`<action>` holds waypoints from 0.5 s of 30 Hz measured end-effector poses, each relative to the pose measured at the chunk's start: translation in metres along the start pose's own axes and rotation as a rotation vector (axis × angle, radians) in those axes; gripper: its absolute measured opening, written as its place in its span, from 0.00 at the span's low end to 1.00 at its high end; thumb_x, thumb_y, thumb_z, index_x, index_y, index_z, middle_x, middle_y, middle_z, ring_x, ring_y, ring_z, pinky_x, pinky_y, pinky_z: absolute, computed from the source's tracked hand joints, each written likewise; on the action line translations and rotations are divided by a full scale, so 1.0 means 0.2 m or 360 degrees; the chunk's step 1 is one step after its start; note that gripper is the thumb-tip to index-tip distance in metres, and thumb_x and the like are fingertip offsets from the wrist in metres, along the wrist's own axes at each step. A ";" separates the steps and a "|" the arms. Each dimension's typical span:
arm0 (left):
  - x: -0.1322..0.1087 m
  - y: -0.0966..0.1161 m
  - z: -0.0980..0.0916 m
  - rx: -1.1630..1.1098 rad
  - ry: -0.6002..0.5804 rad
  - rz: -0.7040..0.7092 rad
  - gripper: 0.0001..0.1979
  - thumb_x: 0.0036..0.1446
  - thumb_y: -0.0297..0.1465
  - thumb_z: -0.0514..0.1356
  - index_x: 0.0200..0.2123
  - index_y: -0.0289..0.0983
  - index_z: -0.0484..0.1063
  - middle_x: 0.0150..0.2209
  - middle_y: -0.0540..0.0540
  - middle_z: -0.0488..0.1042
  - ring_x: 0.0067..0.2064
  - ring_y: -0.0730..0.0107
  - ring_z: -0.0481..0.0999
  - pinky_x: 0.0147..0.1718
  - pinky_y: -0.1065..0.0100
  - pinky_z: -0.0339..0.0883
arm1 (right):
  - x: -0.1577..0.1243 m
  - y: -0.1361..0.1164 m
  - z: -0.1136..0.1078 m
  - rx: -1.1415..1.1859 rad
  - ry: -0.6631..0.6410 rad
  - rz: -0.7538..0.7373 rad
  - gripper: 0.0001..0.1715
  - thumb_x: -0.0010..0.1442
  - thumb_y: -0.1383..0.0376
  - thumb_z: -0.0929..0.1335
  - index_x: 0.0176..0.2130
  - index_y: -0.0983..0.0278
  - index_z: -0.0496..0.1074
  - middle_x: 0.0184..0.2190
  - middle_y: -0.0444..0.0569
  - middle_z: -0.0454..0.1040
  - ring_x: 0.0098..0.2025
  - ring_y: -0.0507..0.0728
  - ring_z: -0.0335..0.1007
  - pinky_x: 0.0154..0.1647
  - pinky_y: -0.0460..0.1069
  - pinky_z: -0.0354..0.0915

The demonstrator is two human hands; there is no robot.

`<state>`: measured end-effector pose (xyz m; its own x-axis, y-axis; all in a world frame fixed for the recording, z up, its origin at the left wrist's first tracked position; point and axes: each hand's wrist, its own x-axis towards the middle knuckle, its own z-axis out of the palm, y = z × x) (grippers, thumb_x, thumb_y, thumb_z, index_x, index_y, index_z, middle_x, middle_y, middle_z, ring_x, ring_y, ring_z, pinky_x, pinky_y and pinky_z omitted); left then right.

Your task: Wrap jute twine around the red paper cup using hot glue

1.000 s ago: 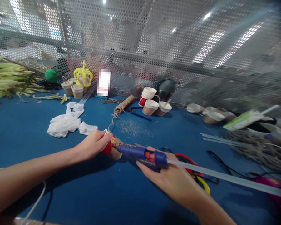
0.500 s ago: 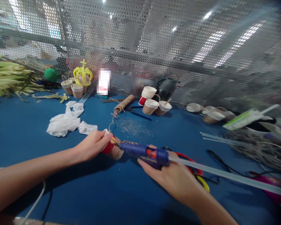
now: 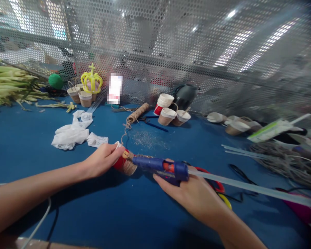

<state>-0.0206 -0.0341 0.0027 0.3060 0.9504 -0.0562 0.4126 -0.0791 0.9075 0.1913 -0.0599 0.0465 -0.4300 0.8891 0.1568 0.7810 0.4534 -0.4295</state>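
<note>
My left hand (image 3: 105, 159) grips a red paper cup (image 3: 118, 164) by its white rim, the cup tilted on its side. Twine covers the cup's lower part, and a strand runs from it to a twine roll (image 3: 138, 114) behind. In my right hand (image 3: 188, 190) is a blue glue gun (image 3: 160, 167), its nozzle touching or very near the twine beside my left thumb. A long clear glue stick (image 3: 235, 184) sticks out of the gun's back end.
White crumpled cloth (image 3: 71, 133) lies left of the cup. Behind stand twine-wrapped cups (image 3: 166, 117), blue-handled pliers (image 3: 155, 125) and a yellow crown (image 3: 92, 81). Red-and-yellow-handled scissors (image 3: 225, 200) lie beneath my right arm, gray cord (image 3: 282, 160) farther right. A perforated metal screen (image 3: 145, 45) rises behind.
Both hands keep nearly the same pose, with the gun and cup barely shifted. The view has moved slightly.
</note>
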 end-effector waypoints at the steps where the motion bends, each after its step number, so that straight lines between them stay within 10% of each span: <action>1: 0.00 0.00 0.00 0.0025 -0.0005 0.0003 0.23 0.54 0.43 0.44 0.23 0.31 0.68 0.17 0.53 0.59 0.20 0.77 0.54 0.19 0.74 0.50 | 0.00 0.01 0.00 -0.0042 0.0008 0.0007 0.06 0.50 0.64 0.63 0.24 0.60 0.68 0.22 0.45 0.72 0.25 0.55 0.68 0.28 0.49 0.64; 15: 0.00 -0.01 0.00 0.0132 -0.0048 0.0003 0.22 0.55 0.44 0.42 0.19 0.34 0.58 0.18 0.55 0.50 0.21 0.77 0.49 0.18 0.73 0.45 | 0.02 -0.02 -0.04 -0.0195 -0.0028 -0.0012 0.11 0.51 0.66 0.61 0.25 0.64 0.72 0.18 0.47 0.71 0.21 0.53 0.66 0.24 0.46 0.63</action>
<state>-0.0217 -0.0342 0.0004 0.3320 0.9408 -0.0679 0.4813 -0.1071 0.8700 0.1896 -0.0577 0.0569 -0.4429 0.8850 0.1437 0.8269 0.4651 -0.3162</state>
